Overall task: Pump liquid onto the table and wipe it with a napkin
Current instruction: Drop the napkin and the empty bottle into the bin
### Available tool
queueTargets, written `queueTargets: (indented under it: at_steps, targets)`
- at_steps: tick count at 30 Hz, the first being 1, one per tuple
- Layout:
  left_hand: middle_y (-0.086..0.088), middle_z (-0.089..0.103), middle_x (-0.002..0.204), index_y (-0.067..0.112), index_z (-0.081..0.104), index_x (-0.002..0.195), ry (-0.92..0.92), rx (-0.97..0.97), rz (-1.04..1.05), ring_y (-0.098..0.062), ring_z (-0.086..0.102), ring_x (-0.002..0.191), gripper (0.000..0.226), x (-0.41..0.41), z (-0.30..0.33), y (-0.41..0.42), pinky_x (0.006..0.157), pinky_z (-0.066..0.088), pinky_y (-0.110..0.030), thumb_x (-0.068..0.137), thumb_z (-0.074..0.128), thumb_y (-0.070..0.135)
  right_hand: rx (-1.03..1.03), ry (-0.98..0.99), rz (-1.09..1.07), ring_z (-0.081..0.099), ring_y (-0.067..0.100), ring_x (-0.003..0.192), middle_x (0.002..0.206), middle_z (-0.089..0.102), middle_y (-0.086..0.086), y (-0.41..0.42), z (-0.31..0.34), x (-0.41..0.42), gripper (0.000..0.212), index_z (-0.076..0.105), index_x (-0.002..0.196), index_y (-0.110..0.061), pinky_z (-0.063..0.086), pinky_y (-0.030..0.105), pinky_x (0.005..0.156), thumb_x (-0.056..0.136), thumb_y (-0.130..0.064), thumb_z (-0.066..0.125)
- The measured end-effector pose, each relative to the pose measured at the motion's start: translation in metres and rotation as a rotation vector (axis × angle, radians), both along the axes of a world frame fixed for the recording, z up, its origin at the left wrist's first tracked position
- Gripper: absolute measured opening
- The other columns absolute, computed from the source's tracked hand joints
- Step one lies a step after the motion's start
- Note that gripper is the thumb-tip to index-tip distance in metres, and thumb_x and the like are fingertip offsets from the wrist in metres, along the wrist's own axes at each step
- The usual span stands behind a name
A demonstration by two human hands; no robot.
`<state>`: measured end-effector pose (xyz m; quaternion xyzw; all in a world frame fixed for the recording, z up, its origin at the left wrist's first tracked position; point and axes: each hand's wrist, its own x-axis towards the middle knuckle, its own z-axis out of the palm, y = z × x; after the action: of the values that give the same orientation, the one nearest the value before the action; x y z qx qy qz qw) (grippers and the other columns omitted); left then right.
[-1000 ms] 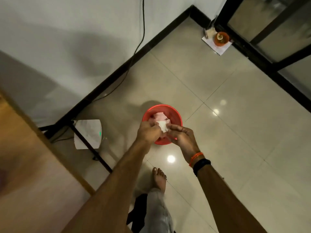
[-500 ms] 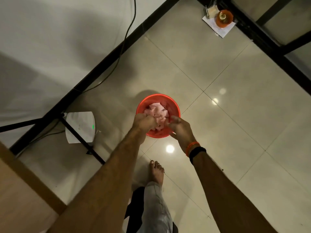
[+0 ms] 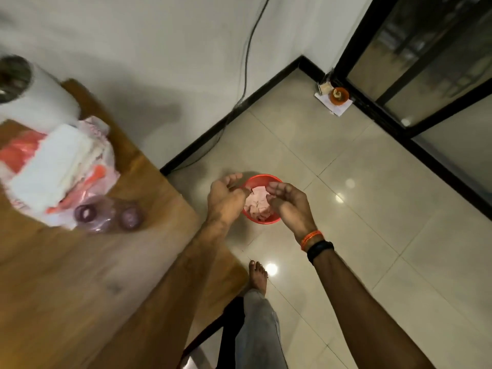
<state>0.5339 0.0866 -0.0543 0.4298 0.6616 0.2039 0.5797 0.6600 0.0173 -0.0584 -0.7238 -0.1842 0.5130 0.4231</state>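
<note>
Napkin [image 3: 257, 202] pieces lie crumpled in the red bin [image 3: 262, 179] on the floor, off the counter [image 3: 80, 262] edge. Left hand [image 3: 226, 198] and right hand [image 3: 288, 202] hover slack-fingered, each grip empty. Wads piled high could spill over if jostled.

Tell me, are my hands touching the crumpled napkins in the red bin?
Cannot tell. In the head view the left hand and right hand overlap the red bin and napkins; neither contact nor gap shows plainly.

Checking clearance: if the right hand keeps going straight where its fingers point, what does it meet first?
Likely the left hand: the right hand's fingers point toward it above the red bin. Depth unclear.
</note>
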Motion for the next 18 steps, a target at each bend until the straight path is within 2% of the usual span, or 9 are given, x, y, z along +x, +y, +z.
queueTargets:
  at_steps: [1,2,5,8,10,12,14,16,18]
  targets:
    - [0.009,0.066,0.100,0.015,0.065,0.116,-0.004,0.013,0.016,-0.009,0.063,0.096,0.039,-0.012,0.012,-0.006,0.084,0.049,-0.017,0.078,0.070,0.008,0.029,-0.006,0.023,0.064,0.014,0.103,0.118,0.067,0.010,-0.002,0.015,-0.010,0.029,0.063,0.110,-0.006,0.053,0.017,0.081,0.086,0.010,0.058]
    - [0.009,0.066,0.101,0.012,0.064,0.118,-0.025,0.029,0.045,-0.008,0.063,0.096,0.040,-0.030,0.027,-0.012,0.083,0.048,-0.015,0.079,0.071,0.007,0.055,-0.018,0.055,0.063,0.012,0.100,0.119,0.066,0.011,-0.005,0.032,-0.025,0.030,0.063,0.112,-0.004,0.052,0.015,0.080,0.087,0.010,0.057]
    - [-0.002,0.064,0.112,0.004,0.060,0.120,-0.069,0.062,0.122,-0.014,0.061,0.102,0.040,-0.072,0.061,-0.032,0.095,0.050,-0.028,0.081,0.069,0.001,0.078,-0.062,0.135,0.064,0.015,0.099,0.119,0.066,0.012,-0.011,0.068,-0.064,0.033,0.061,0.118,-0.001,0.052,0.030,0.093,0.086,0.009,0.057]
    - [-0.003,0.066,0.113,0.008,0.062,0.118,-0.032,0.115,0.170,-0.014,0.063,0.101,0.039,-0.121,0.086,-0.049,0.095,0.050,-0.027,0.080,0.069,0.004,0.097,-0.036,0.192,0.062,0.026,0.112,0.120,0.064,0.018,-0.017,0.092,-0.107,0.033,0.059,0.116,0.002,0.050,0.028,0.094,0.085,0.014,0.056]
    - [0.002,0.068,0.106,0.013,0.065,0.113,-0.008,0.139,0.199,-0.012,0.064,0.097,0.035,-0.155,0.098,-0.058,0.086,0.050,-0.022,0.080,0.071,0.007,0.120,-0.057,0.264,0.064,0.023,0.107,0.117,0.066,0.016,-0.016,0.101,-0.137,0.031,0.061,0.111,-0.004,0.050,0.026,0.095,0.085,0.013,0.058]
    - [0.015,0.069,0.090,0.023,0.069,0.093,0.022,0.146,0.232,-0.007,0.065,0.087,0.021,-0.184,0.108,-0.067,0.072,0.049,-0.019,0.077,0.072,0.009,0.137,-0.084,0.337,0.064,0.017,0.098,0.113,0.068,0.011,-0.013,0.104,-0.162,0.031,0.062,0.105,-0.013,0.050,0.028,0.097,0.083,0.009,0.062]
    - [0.018,0.069,0.077,0.027,0.068,0.076,0.055,0.140,0.288,-0.007,0.066,0.076,0.019,-0.207,0.116,-0.073,0.065,0.051,-0.024,0.075,0.068,0.008,0.128,-0.095,0.387,0.064,0.017,0.098,0.107,0.068,0.005,-0.007,0.105,-0.185,0.033,0.062,0.104,-0.017,0.050,0.032,0.099,0.082,0.008,0.062]
    - [0.013,0.070,0.080,0.025,0.068,0.079,0.055,0.130,0.366,-0.013,0.066,0.076,0.020,-0.224,0.120,-0.072,0.061,0.050,-0.024,0.076,0.065,0.005,0.104,-0.088,0.408,0.063,0.019,0.101,0.102,0.064,-0.001,0.002,0.104,-0.202,0.036,0.061,0.108,-0.015,0.050,0.032,0.099,0.082,0.009,0.062]
    - [0.004,0.071,0.088,0.017,0.070,0.092,0.058,0.123,0.440,-0.016,0.065,0.079,0.020,-0.238,0.121,-0.067,0.054,0.048,-0.021,0.077,0.064,0.005,0.078,-0.073,0.414,0.059,0.018,0.103,0.102,0.061,-0.004,0.012,0.102,-0.217,0.040,0.058,0.116,-0.011,0.048,0.035,0.102,0.081,0.008,0.063]
